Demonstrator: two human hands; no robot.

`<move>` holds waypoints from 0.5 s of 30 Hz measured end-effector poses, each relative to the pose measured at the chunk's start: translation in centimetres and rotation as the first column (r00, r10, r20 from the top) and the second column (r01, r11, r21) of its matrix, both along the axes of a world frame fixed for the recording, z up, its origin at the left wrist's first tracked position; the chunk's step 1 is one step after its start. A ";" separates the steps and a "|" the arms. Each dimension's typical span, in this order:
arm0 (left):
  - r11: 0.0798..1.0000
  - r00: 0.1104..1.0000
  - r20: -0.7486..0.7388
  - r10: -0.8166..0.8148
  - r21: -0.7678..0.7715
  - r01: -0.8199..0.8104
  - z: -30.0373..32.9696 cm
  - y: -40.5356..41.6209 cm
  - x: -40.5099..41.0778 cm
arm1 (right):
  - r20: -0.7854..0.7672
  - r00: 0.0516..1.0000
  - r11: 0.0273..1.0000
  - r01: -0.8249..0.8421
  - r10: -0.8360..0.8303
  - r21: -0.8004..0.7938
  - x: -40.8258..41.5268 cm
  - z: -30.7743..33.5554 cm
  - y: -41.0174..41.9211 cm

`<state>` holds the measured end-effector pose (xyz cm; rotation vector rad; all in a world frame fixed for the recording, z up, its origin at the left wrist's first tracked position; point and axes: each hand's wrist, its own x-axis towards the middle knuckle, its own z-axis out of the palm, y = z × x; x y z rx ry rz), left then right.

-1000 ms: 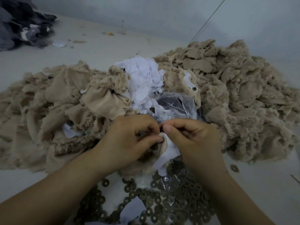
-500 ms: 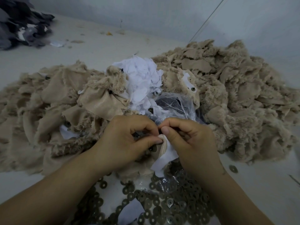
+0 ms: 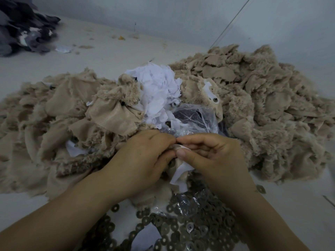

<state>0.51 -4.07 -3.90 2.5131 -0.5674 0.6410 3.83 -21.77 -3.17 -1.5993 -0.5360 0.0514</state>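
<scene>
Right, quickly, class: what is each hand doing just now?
Left hand: closed, pinching the fabric piece.
Right hand: closed, pinching the same fabric piece.

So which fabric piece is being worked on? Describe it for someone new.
Find the big tan plush heap. At its near edge, above the grey washers, the left hand and right hand pinch one small tan piece. Alone among its neighbours, it is held, a white strip hanging below.

The pale surface [image 3: 108, 57], perhaps a floor, bears tan plush scraps [image 3: 272, 105], grey washers [image 3: 208, 225], dark cloth [image 3: 21, 33].
</scene>
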 end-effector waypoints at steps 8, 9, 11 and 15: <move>0.999 0.990 0.138 -0.035 -0.016 0.037 -0.6 -0.6 0.4 | 0.171 0.982 0.989 0.095 -0.075 -0.111 0.1 -0.5 -0.1; 0.999 0.988 0.151 -0.037 -0.017 0.040 -0.7 -0.7 0.5 | 0.207 0.975 0.986 0.110 -0.081 -0.128 0.2 -0.6 -0.1; 0.999 0.985 0.166 -0.040 -0.014 0.043 -0.9 -0.8 0.6 | 0.282 0.954 0.975 0.149 -0.099 -0.164 0.2 -0.9 -0.2; 0.998 0.984 0.172 -0.040 -0.039 0.048 -1.5 -1.0 0.7 | 0.413 0.900 0.943 0.246 -0.138 -0.223 0.2 -1.2 0.0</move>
